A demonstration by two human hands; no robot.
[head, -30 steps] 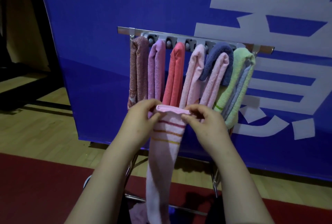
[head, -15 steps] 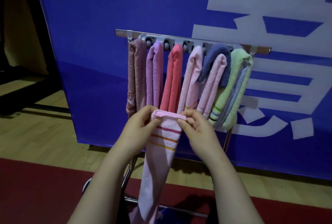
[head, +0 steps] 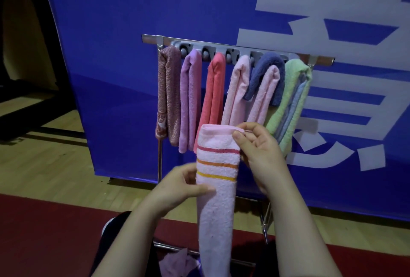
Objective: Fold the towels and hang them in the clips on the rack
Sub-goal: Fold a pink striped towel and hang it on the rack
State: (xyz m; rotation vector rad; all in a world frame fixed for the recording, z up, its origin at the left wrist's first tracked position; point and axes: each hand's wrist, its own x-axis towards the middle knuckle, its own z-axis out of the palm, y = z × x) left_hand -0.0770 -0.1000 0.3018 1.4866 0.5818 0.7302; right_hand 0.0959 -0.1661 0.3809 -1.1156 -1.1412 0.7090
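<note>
Towel (head: 217, 208), one, in left hand (head: 177, 185), right hand (head: 260, 154)

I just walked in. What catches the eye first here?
A row of folded towels in brown, purple, red, pink, blue and green hangs from the rack, against a big blue banner with white characters. In front, the left hand and right hand hold a long pink striped towel.

Hung towels (head: 213, 90) crowd the rack (head: 239, 48), narrow gaps between them, and the striped towel (head: 218, 188) blocks its 6 o'clock. Open air lies at the rack's 9 o'clock.
</note>
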